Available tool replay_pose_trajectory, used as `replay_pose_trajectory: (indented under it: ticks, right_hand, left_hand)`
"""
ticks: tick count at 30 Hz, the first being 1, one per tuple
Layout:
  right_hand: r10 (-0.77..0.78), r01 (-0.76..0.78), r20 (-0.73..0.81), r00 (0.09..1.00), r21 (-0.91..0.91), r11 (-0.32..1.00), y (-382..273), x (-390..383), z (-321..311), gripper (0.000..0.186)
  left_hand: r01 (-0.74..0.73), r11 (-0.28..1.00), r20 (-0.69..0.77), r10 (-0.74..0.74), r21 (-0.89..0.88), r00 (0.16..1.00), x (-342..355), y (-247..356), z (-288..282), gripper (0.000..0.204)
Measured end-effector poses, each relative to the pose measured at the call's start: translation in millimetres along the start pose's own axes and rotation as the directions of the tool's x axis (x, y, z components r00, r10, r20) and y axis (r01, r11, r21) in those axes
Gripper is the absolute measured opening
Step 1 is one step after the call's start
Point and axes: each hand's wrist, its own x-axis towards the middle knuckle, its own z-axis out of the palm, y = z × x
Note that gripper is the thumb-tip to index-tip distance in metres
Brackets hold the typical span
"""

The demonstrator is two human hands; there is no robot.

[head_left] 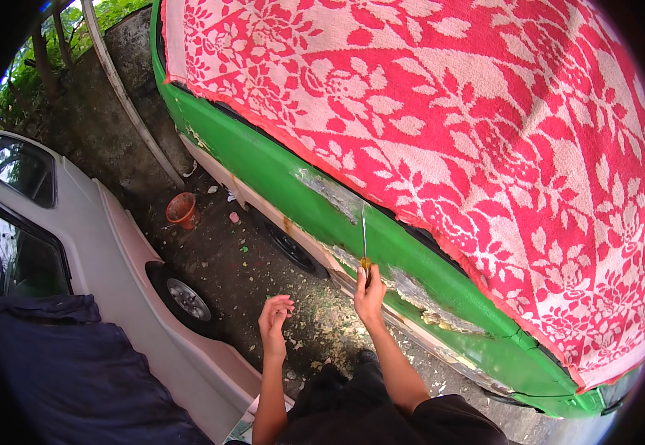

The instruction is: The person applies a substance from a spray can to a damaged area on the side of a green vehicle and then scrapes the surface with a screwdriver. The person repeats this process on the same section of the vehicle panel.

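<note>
My right hand (370, 293) grips the yellow handle of a screwdriver (365, 233), whose long thin metal shaft points away from me. The shaft lies over the green side of a car (263, 159), and its tip is close to a bare, scraped grey patch (330, 194). I cannot tell whether the tip touches the metal. More paint is gone from a rough patch (426, 300) to the right of my hand. My left hand (274, 319) hangs in the air short of the car, fingers loosely curled and apart, with nothing in it.
A red and pink floral cloth (441, 119) covers the green car's top. On the left stands a pale car (115, 274) with a dark cloth (77, 371) over it. Paint flakes (315, 319) litter the ground between the cars. An orange bucket (182, 211) sits farther off.
</note>
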Motion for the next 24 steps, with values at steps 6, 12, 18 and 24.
replay_pose_trajectory:
  ticks: [6, 12, 18, 24]
  right_hand:
    - [-0.005, 0.005, -0.001, 1.0, 0.029, 1.0, -1.9, 7.5, -0.7, 0.016]
    - [0.008, -0.009, -0.017, 1.0, -0.067, 0.998, 17.1, -11.3, -16.0, 0.016]
    - [0.015, -0.015, -0.046, 0.999, -0.014, 1.0, 16.3, -16.1, -15.8, 0.02]
    - [0.021, -0.02, 0.012, 1.0, -0.043, 0.999, 7.8, -6.7, -25.9, 0.019]
  left_hand:
    - [-0.023, 1.0, 0.006, 0.023, 0.015, 1.0, -2.2, 2.8, 2.8, 0.029]
    - [-0.024, 1.0, 0.013, 0.024, -0.012, 1.0, -1.0, 8.7, 0.3, 0.028]
    - [-0.03, 0.999, 0.041, 0.03, -0.012, 0.999, 6.2, 1.2, 5.1, 0.027]
    - [-0.019, 1.0, 0.077, 0.018, 0.008, 0.997, 9.9, 3.0, 24.3, 0.029]
